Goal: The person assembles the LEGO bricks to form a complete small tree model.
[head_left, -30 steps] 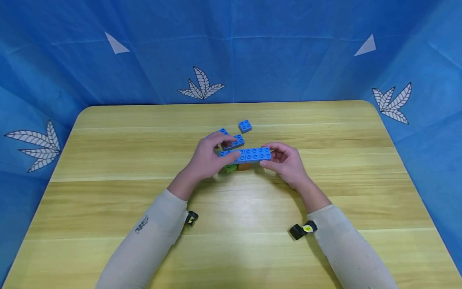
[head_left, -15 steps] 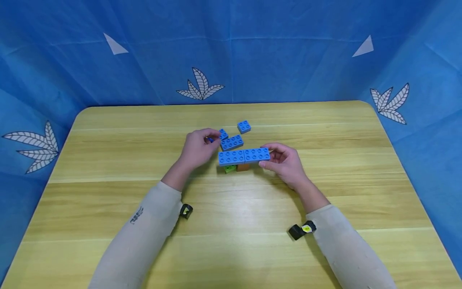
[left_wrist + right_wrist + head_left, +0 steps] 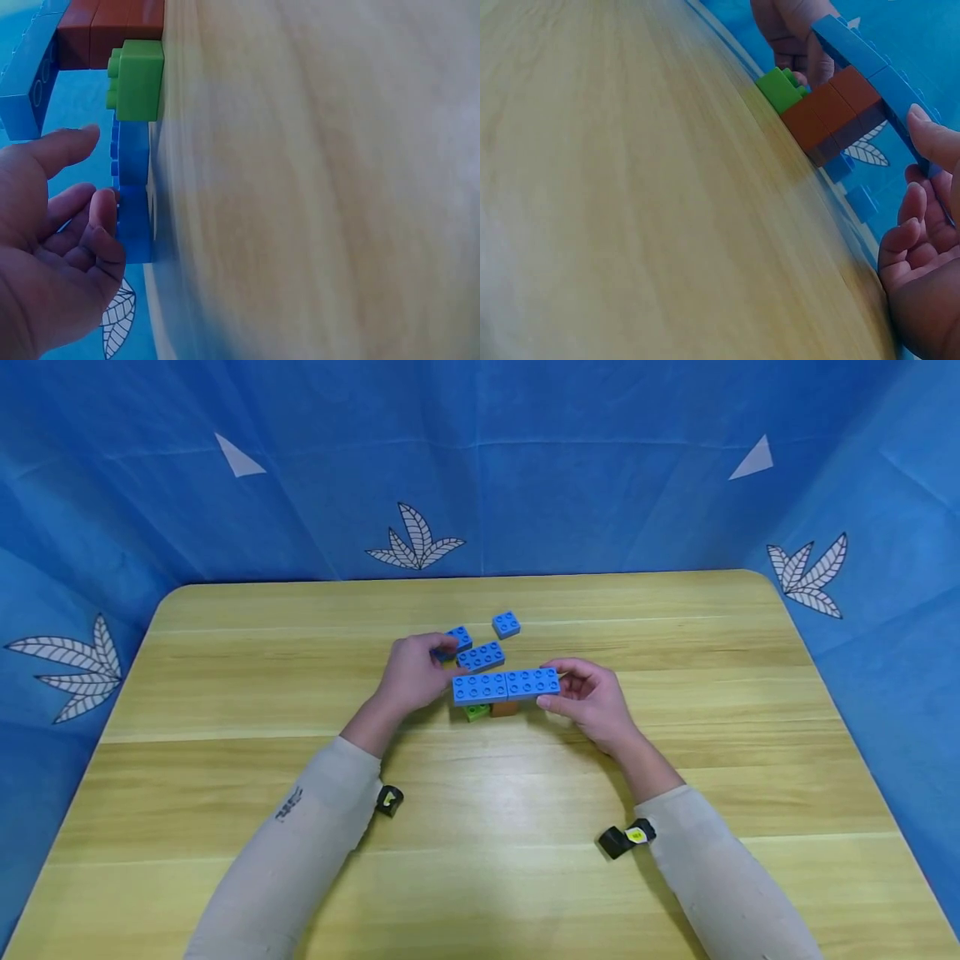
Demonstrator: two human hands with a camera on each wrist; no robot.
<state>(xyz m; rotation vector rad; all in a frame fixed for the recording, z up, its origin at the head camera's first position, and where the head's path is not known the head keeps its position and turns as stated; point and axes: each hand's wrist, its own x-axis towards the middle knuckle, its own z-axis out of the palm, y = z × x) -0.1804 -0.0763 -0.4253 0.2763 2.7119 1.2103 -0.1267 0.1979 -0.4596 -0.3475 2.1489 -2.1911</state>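
Observation:
Two long blue toy building bricks lie end to end, left brick (image 3: pixel 480 688) and right brick (image 3: pixel 532 682), on top of a stack of brown bricks (image 3: pixel 832 112). My right hand (image 3: pixel 596 702) pinches the right brick's outer end between thumb and fingers. A small green brick (image 3: pixel 141 80) stands on the table beside the brown stack's foot. My left hand (image 3: pixel 412 670) is left of the row, thumb apart from the bent fingers. Its fingertips are right by a loose blue brick (image 3: pixel 459 638), which they partly cover in the head view.
Another loose blue brick (image 3: pixel 482 657) lies just behind the row, and a small square blue brick (image 3: pixel 506 625) sits farther back. The wooden table (image 3: pixel 480 860) ends at a blue patterned cloth (image 3: pixel 570 493).
My left hand has come off the left brick of the row and moved left to the loose bricks, then shifted slightly right. The right hand keeps its grip.

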